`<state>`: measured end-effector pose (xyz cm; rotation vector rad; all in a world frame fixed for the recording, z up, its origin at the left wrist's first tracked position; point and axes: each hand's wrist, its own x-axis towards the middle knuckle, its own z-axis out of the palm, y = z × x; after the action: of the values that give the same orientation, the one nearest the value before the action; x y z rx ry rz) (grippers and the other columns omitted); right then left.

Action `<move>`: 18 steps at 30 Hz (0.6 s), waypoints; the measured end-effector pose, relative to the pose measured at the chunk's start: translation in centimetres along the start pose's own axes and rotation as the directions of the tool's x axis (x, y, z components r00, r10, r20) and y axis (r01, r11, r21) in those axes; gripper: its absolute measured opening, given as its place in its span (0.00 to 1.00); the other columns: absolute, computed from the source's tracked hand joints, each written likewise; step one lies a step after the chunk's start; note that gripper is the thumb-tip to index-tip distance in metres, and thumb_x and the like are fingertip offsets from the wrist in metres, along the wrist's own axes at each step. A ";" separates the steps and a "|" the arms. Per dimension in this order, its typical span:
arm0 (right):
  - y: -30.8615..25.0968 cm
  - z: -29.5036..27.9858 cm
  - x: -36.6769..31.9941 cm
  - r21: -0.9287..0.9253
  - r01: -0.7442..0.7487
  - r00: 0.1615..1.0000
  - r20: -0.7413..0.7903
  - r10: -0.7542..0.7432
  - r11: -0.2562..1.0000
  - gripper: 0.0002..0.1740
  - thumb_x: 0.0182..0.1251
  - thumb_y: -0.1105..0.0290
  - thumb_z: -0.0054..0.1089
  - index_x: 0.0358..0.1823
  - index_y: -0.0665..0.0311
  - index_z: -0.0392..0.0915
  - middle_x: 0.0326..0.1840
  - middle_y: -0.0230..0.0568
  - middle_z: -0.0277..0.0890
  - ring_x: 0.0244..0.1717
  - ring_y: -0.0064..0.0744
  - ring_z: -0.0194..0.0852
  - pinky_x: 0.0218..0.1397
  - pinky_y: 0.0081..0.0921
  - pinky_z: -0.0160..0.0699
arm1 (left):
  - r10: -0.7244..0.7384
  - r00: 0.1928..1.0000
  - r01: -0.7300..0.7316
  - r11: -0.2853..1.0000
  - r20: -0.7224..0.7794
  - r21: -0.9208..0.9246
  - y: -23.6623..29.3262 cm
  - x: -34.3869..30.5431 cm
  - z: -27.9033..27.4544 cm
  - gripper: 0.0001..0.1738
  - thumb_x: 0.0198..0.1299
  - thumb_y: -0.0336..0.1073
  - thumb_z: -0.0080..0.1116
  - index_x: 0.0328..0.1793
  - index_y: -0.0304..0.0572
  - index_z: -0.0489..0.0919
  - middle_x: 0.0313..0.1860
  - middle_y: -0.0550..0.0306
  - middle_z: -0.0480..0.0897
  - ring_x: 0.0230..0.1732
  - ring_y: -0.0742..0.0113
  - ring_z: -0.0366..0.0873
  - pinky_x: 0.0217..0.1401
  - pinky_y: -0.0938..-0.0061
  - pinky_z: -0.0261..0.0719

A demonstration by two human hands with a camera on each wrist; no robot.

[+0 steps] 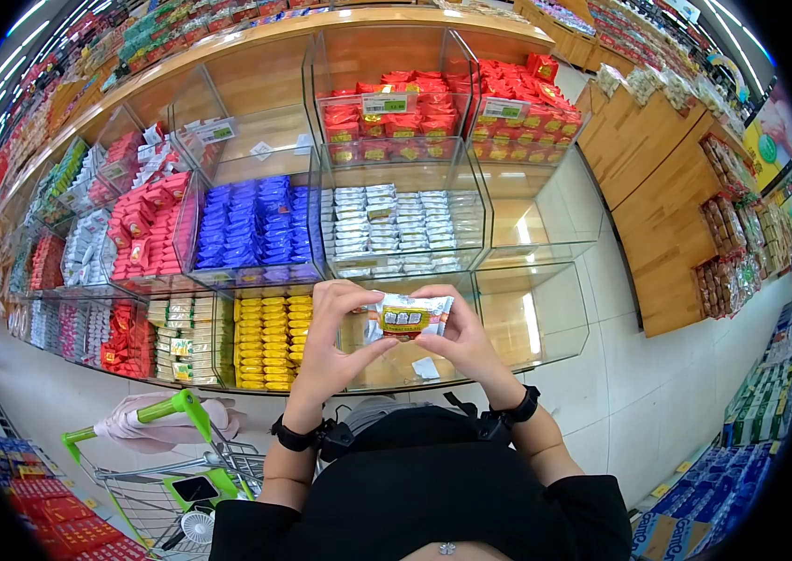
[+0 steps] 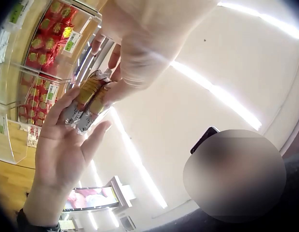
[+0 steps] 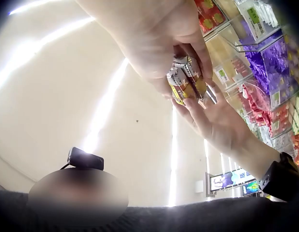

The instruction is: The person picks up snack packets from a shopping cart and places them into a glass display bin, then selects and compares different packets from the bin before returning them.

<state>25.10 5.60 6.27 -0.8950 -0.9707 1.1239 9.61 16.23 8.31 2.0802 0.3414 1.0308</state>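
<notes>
Both hands hold up one small wrapped snack packet, white with a yellow label and dark printing, above the front bins. My left hand pinches its left end between thumb and fingers. At the other end, the right hand grips it the same way. From below, the left wrist view shows the packet with a seam along its back and crimped silvery ends. The right wrist view shows the packet partly hidden by the fingers. Below the hands, a white slip lies in a clear bin.
Clear-walled bins hold white packets, blue packets, yellow packets and red packets. A shopping cart with a pink cloth stands at the left. A wooden display rises at the right beside the tiled floor.
</notes>
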 end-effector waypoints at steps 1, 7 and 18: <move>0.0 0.0 0.0 -0.018 -0.024 0.999 -0.024 0.023 1.000 0.25 0.55 0.77 0.56 0.54 0.64 0.59 0.51 0.36 0.61 0.54 0.25 0.62 0.56 0.23 0.63 | -0.001 1.000 0.001 1.000 0.000 0.000 0.0 0.1 0.0 0.27 0.35 0.28 0.68 0.46 0.40 0.71 0.41 0.55 0.70 0.46 0.60 0.64 0.50 0.70 0.61; -0.1 0.1 0.0 -0.029 -0.039 0.998 -0.056 0.038 0.999 0.26 0.51 0.79 0.60 0.52 0.63 0.60 0.51 0.36 0.61 0.53 0.24 0.63 0.55 0.23 0.65 | -0.002 1.000 0.002 0.999 0.002 -0.044 0.0 0.1 0.0 0.25 0.35 0.32 0.69 0.45 0.43 0.74 0.38 0.57 0.72 0.46 0.58 0.64 0.51 0.67 0.62; -0.2 -1.1 1.8 -0.192 0.025 0.994 -0.102 -0.045 0.981 0.24 0.52 0.79 0.60 0.51 0.62 0.62 0.49 0.35 0.62 0.51 0.24 0.64 0.52 0.22 0.65 | -0.103 0.986 0.140 0.939 0.131 -0.313 -2.1 2.2 -0.8 0.30 0.41 0.27 0.64 0.54 0.42 0.67 0.54 0.53 0.63 0.55 0.65 0.64 0.56 0.71 0.66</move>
<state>26.43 7.22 6.37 -1.0773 -1.0141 0.9546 10.60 19.28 8.28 1.7906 0.2242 0.8297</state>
